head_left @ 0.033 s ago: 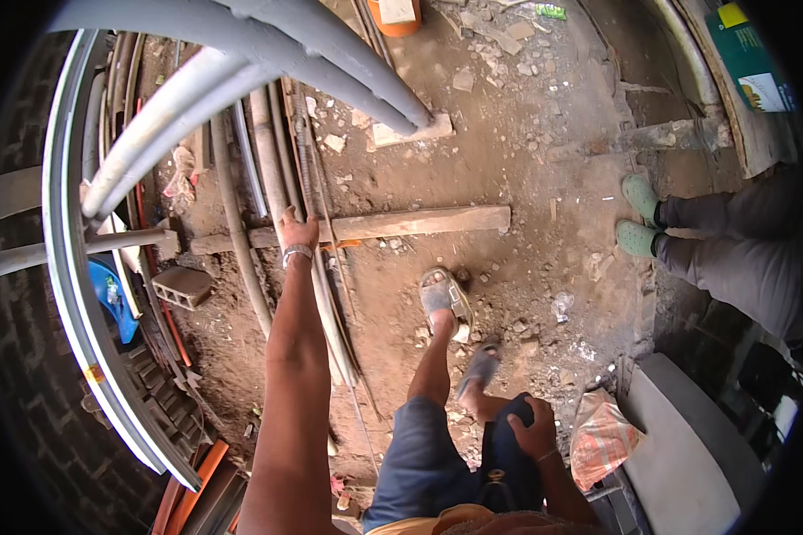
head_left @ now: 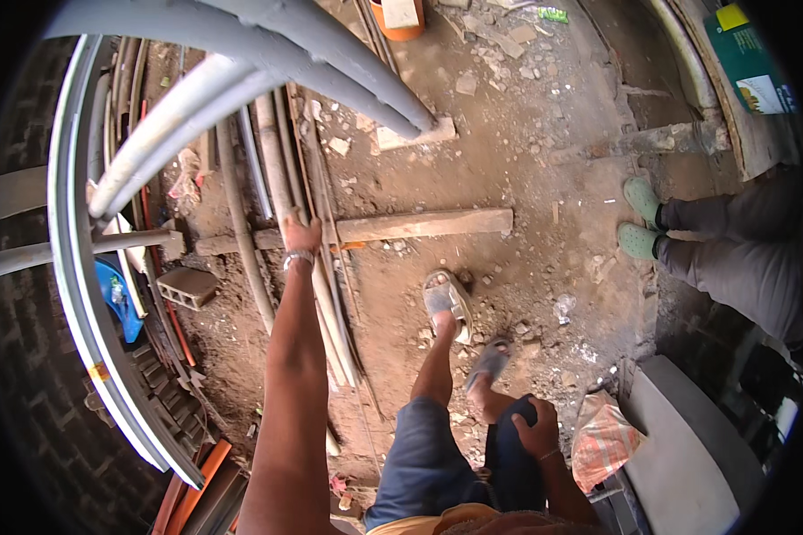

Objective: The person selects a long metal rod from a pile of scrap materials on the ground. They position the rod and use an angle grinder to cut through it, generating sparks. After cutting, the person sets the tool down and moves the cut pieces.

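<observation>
1. Head view, ten o'clock: left hand clamped on pale pole, which ran from eleven toward seven across a timber beam.
2. Five o'clock: right hand lay on person's knee, thumb apart from fingers.

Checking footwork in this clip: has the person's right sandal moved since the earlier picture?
Yes: the right sandal has shifted slightly forward, now closer to the wooden beam.
</observation>
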{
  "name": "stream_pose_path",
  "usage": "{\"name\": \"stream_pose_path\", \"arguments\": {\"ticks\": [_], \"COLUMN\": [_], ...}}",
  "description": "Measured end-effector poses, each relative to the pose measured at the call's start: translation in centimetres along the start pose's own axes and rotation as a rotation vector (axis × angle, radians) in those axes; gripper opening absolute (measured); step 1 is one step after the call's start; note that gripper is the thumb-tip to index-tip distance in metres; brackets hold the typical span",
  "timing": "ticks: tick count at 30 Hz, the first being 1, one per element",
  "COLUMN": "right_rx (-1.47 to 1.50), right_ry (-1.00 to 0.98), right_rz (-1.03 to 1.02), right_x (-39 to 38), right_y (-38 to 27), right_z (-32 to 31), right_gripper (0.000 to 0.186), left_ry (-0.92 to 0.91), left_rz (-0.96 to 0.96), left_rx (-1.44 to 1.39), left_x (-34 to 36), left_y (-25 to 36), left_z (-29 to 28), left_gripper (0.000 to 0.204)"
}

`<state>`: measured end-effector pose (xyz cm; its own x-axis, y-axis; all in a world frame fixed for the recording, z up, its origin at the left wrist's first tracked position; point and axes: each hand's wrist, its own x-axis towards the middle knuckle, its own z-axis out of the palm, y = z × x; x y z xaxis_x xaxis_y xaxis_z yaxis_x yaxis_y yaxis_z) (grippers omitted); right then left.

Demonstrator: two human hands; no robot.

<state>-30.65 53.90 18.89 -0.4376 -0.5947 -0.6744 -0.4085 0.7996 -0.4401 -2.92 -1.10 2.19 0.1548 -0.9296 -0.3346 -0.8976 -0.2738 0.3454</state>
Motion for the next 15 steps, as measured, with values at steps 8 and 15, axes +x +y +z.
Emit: {"name": "stream_pose_path", "arguments": {"ticks": [8,15], "right_rx": [-0.099,0.022], "right_ry": [-0.179,-0.127], "right_rz": [0.149,-0.006], "right_x": [1.2,1.2], "right_y": [3.5,4.7], "right_z": [2.3,-1.9], "right_gripper": [0.065,0.047], "left_ry": [-0.293,-1.12], "left_rz": [0.157,-0.187], "left_rx": [0.168,0.247], "left_x": [-19.0,-51.6], "left_y": [-16.8,-26.4], "left_z": [-2.3,-1.8], "left_gripper": [0.033,0.04]}}
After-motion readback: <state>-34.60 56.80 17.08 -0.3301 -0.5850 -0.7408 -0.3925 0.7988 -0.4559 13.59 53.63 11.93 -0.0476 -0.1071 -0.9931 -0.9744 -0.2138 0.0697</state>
